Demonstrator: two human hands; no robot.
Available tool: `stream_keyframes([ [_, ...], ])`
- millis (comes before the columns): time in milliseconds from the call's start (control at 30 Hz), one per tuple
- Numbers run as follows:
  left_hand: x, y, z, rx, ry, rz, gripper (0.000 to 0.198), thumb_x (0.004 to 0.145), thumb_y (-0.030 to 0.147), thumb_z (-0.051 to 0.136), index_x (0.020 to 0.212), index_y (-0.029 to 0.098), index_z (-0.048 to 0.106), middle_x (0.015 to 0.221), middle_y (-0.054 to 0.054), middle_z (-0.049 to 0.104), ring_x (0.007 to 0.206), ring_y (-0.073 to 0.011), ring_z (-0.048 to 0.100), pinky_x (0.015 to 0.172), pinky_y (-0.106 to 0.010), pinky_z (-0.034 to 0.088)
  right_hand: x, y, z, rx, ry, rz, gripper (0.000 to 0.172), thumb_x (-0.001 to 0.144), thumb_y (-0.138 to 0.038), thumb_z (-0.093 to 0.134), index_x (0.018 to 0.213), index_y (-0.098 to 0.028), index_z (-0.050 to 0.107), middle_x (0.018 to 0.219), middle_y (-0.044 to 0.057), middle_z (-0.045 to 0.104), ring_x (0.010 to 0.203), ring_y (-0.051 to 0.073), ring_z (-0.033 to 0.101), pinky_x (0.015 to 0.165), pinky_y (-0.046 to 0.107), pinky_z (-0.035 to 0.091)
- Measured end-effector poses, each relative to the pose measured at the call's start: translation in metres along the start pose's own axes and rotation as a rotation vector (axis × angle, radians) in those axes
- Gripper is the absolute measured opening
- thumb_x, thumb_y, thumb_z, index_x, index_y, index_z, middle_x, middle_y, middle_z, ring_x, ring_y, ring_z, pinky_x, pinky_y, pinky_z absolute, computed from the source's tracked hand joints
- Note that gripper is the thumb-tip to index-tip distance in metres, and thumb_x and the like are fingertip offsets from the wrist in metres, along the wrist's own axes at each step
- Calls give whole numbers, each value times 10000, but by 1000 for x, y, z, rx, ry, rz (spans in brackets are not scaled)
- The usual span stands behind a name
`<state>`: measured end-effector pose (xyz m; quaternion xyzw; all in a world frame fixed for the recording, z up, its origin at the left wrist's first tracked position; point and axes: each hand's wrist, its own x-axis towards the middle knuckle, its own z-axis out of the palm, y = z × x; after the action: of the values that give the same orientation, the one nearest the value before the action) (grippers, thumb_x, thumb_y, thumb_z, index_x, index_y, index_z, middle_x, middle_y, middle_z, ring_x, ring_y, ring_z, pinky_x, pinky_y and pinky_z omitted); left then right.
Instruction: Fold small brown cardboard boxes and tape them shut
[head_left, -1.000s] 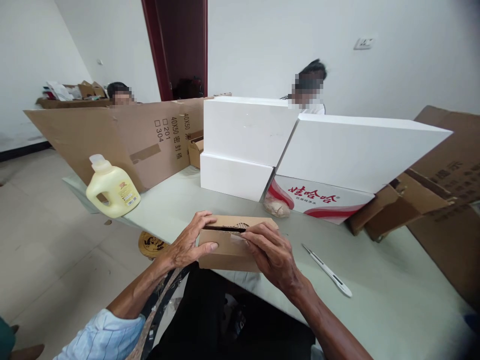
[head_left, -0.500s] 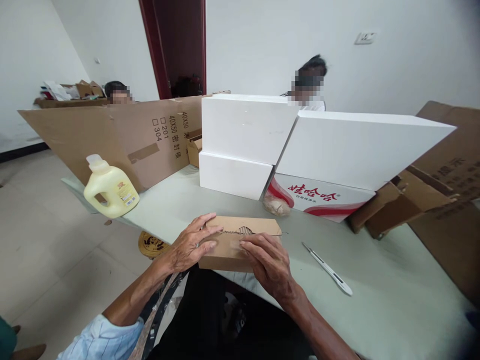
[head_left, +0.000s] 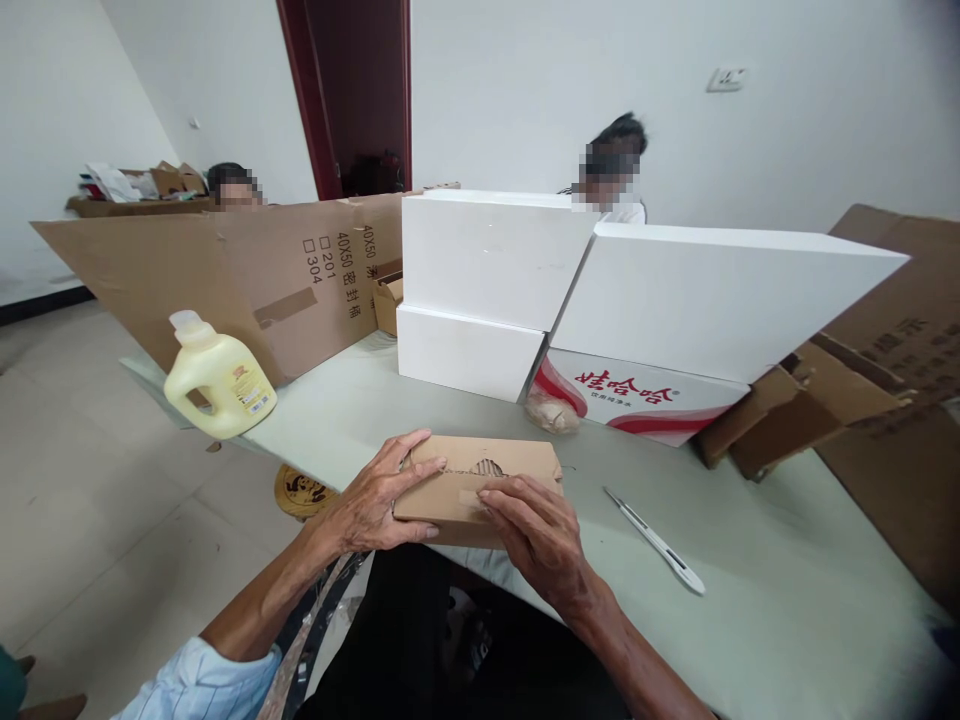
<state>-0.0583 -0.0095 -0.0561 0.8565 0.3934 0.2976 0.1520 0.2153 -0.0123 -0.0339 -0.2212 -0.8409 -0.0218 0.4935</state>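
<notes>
A small brown cardboard box (head_left: 450, 503) lies at the table's near edge, with a ragged seam along its top and a torn patch baring the corrugation. My left hand (head_left: 379, 492) wraps its left end, fingers over the top and thumb along the front. Bent and pressed together, the fingers of my right hand (head_left: 536, 530) pinch at the edge of a shiny strip of tape (head_left: 469, 498) on the box top. The fingertips partly hide the tape. To the right of the box lies a white-handled craft knife (head_left: 656, 540), untouched.
White boxes (head_left: 487, 255) and a red-and-white carton (head_left: 637, 395) wall off the back, beside a crumpled plastic bundle (head_left: 553, 413). A yellow jug (head_left: 217, 380) stands left by a large cardboard panel (head_left: 277, 330). Open cartons (head_left: 795, 400) lean at right. Two people sit behind.
My left thumb has moved from the box's top down to its front edge, and the box is tipped slightly towards me. My right fingers stay at the tape.
</notes>
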Motion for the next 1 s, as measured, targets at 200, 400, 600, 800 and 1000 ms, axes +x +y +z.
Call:
stream_keyframes([
  [200, 0, 0, 1, -8, 23, 53, 876, 823, 381, 888, 1598, 319, 485, 1688, -175, 312, 1535, -407, 375, 1205, -627, 448, 6, -10, -5, 91, 95, 94, 262, 982, -29, 606, 1112, -233, 706, 897, 40, 763, 785, 189, 739, 720, 314, 597],
  [400, -6, 5, -3, -41, 26, 152, 949, 747, 274, 915, 1586, 285, 471, 1655, -205, 320, 1494, -421, 404, 1156, -645, 473, 19, 13, -44, -17, 244, 328, 117, 993, -183, 717, 1048, -271, 771, 903, 20, 789, 840, 219, 761, 790, 335, 616],
  [600, -18, 6, -3, -104, -28, 165, 919, 730, 262, 894, 1554, 268, 487, 1673, -208, 286, 1510, -429, 371, 1159, -647, 455, 23, 96, -63, 99, 352, 653, 205, 951, -435, 783, 906, -235, 781, 781, 9, 732, 692, 178, 671, 661, 299, 564],
  [800, -21, 1, 4, -111, -14, 174, 893, 758, 274, 853, 1564, 250, 470, 1701, -209, 243, 1542, -446, 320, 1168, -678, 435, -15, 166, -43, 121, 268, 818, 355, 850, -547, 809, 849, -195, 762, 704, 16, 693, 621, 165, 615, 599, 287, 511],
  [1000, -30, -3, 6, -72, -7, 138, 801, 831, 336, 818, 1563, 258, 504, 1726, -198, 236, 1565, -463, 296, 1140, -673, 487, -70, 195, -60, 18, 394, 961, 353, 807, -540, 798, 817, -191, 743, 680, 20, 676, 616, 168, 602, 607, 294, 508],
])
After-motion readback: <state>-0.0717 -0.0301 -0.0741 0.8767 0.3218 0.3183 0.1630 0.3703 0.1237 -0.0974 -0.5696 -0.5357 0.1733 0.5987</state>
